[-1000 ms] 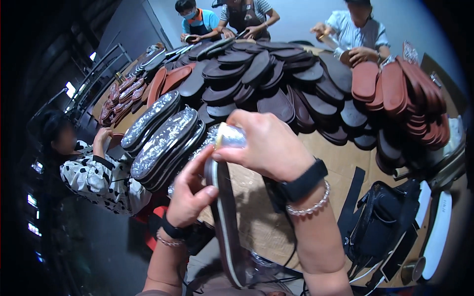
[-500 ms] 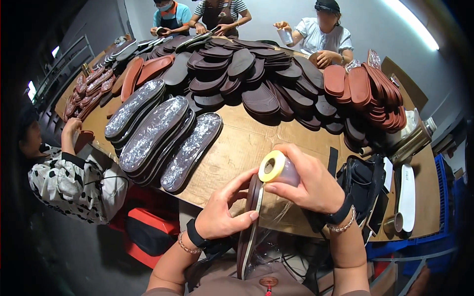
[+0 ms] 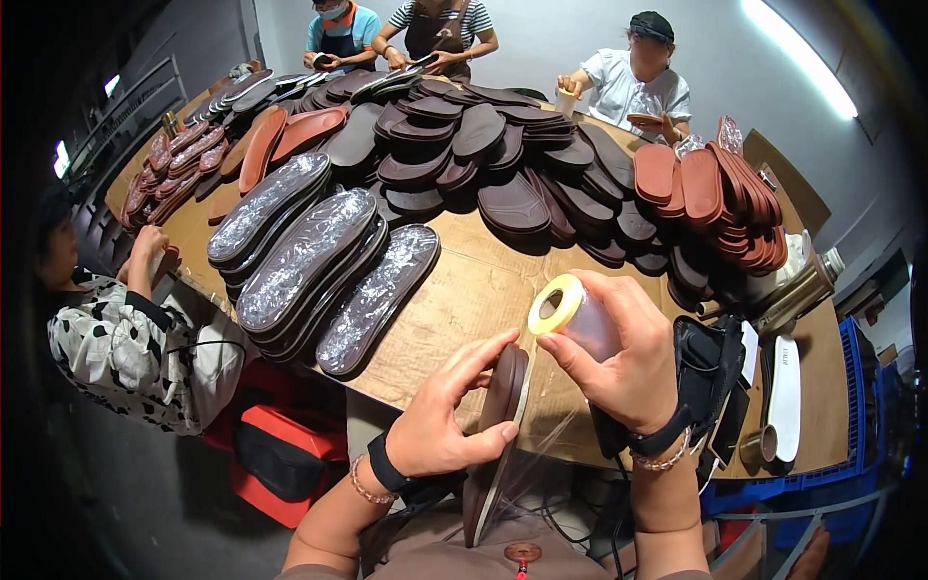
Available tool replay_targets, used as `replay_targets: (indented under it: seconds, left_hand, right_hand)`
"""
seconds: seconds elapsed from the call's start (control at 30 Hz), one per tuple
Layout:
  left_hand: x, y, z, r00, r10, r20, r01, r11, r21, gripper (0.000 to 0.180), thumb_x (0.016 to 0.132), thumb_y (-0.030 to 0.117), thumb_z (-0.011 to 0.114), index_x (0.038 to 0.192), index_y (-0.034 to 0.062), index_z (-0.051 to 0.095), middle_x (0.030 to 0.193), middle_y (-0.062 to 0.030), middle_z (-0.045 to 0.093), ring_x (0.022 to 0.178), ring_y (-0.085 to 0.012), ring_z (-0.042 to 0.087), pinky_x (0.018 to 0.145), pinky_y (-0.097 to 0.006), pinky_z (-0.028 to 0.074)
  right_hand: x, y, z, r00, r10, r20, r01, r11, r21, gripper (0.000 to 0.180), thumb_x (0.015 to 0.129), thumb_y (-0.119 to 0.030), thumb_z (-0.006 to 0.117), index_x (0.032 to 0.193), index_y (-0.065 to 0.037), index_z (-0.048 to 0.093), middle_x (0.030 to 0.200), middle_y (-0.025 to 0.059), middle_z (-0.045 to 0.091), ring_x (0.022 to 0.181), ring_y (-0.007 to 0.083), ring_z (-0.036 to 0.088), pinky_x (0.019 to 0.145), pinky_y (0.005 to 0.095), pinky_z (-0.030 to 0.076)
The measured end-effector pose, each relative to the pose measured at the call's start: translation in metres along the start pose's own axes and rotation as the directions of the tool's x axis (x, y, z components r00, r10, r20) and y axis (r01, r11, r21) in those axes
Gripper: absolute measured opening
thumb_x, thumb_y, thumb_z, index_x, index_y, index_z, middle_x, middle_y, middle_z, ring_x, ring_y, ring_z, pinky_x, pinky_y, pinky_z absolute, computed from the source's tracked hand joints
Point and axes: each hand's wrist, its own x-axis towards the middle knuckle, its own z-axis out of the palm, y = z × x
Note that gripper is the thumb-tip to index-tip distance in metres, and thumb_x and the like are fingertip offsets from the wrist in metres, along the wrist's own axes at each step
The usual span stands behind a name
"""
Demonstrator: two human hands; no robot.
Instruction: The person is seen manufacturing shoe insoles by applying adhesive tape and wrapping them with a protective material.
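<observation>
A brown shoe sole pair [image 3: 504,385] stands on edge in front of my body, with a pale strip along its right side. My left hand [image 3: 440,420] grips it around the upper part, fingers behind and thumb on the near side. In my right hand [image 3: 628,353] is a roll of clear plastic film [image 3: 596,327], its yellow-edged open end turned toward the left. Thin, wrinkled film [image 3: 541,445] hangs between the roll and the lower part of the soles. The roll and the soles' upper end are a short gap apart.
Film-wrapped soles [image 3: 309,261] lie stacked left on the cardboard-covered table [image 3: 464,280]. Dark soles [image 3: 512,198] heap across the middle, reddish-brown ones [image 3: 701,184] at right. A black pouch [image 3: 710,358], metal cup [image 3: 759,445] and white sole [image 3: 788,396] sit right. Several people work around.
My right hand has moved the film roll right and away from the soles, opening a gap. The soles in my left hand tilt slightly more to the right.
</observation>
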Motion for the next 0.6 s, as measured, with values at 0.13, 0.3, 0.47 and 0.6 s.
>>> replay_targets:
  seconds: [0.13,0.3,0.47,0.6]
  left_hand:
    - [0.000,0.007,0.001,1.000,0.028,0.013,-0.028,0.998,0.049,0.087,0.078,0.020,0.076,0.156,0.0027,0.041,0.145,-0.0190,0.051,0.129,-0.0284,0.055,0.105,-0.040,0.048]
    - [-0.001,0.010,0.001,0.999,0.045,0.017,-0.046,0.996,0.071,0.088,0.078,0.020,0.076,0.156,0.0027,0.041,0.144,-0.0201,0.051,0.128,-0.0298,0.055,0.104,-0.041,0.049]
    - [0.002,0.022,0.004,0.997,0.070,0.027,-0.072,0.995,0.065,0.088,0.078,0.019,0.076,0.157,0.0023,0.040,0.145,-0.0211,0.050,0.129,-0.0304,0.054,0.104,-0.041,0.049]
    - [0.009,0.056,-0.001,0.991,0.112,0.071,-0.119,0.988,0.100,0.090,0.079,0.020,0.078,0.158,0.0018,0.038,0.146,-0.0222,0.047,0.131,-0.0309,0.053,0.105,-0.040,0.047]
  right_hand:
    - [0.003,-0.002,-0.001,1.000,0.016,-0.009,-0.017,0.999,-0.043,0.052,0.077,-0.028,0.088,0.115,-0.001,0.067,0.096,0.0164,0.068,0.083,0.0348,0.068,0.072,0.0407,0.056]
    - [0.001,-0.002,-0.003,1.000,0.018,0.023,-0.017,0.997,-0.069,0.052,0.077,-0.030,0.088,0.115,-0.003,0.068,0.095,0.0159,0.067,0.082,0.0348,0.068,0.071,0.0405,0.055]
    - [0.001,-0.010,-0.008,0.986,0.111,0.126,-0.104,0.993,-0.062,0.051,0.077,-0.032,0.088,0.115,-0.005,0.068,0.092,0.0157,0.065,0.081,0.0358,0.067,0.070,0.0416,0.055]
    - [0.016,-0.022,-0.027,0.999,0.001,0.039,0.000,1.000,-0.030,0.053,0.077,-0.031,0.089,0.117,-0.004,0.067,0.097,0.0157,0.068,0.085,0.0353,0.069,0.073,0.0407,0.056]
